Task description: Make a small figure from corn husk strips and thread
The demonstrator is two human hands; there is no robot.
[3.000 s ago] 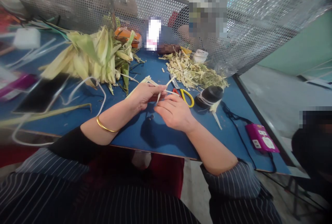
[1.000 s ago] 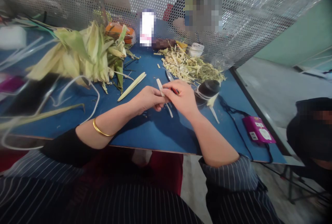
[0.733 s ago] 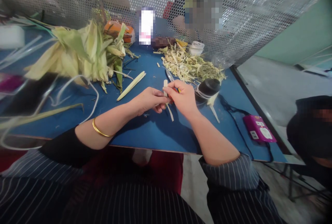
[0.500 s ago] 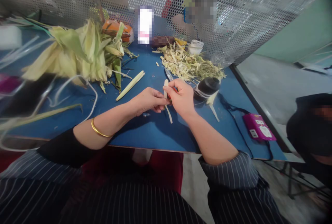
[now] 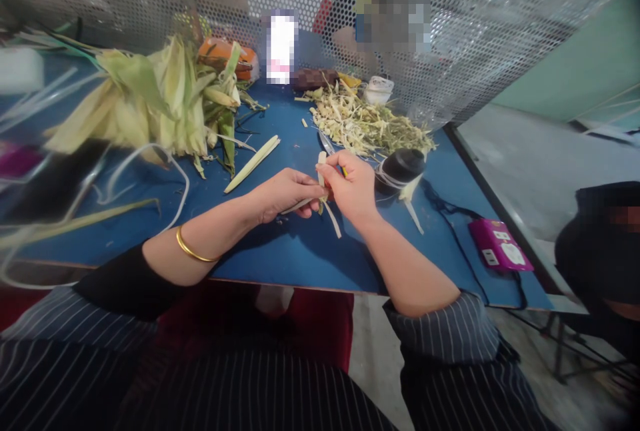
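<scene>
Both hands meet over the front middle of the blue table (image 5: 280, 251). My left hand (image 5: 295, 195) is closed in a pinch on pale husk strips, one end trailing back under its fingers. Right beside it, my right hand (image 5: 349, 186) grips the upper part of the same husk piece (image 5: 323, 160), which stands up between thumb and fingers. A loose strip end (image 5: 333, 220) hangs below the fingertips. Just behind the right hand lies a metal tool (image 5: 327, 142), partly hidden by it. To the right sits a black spool (image 5: 401, 170) wound with pale thread.
Husks (image 5: 165, 98) are heaped at the left, with a folded husk (image 5: 253, 163) nearer the middle. Shredded scraps (image 5: 350, 118) lie at the back right. A pink power box (image 5: 500, 244) with cables is at the right edge; a person in dark clothing (image 5: 600, 258) is beyond.
A pale strip now shows trailing leftward under my left hand. The hanging strip end has swung to the right. Both hands have shifted only slightly.
</scene>
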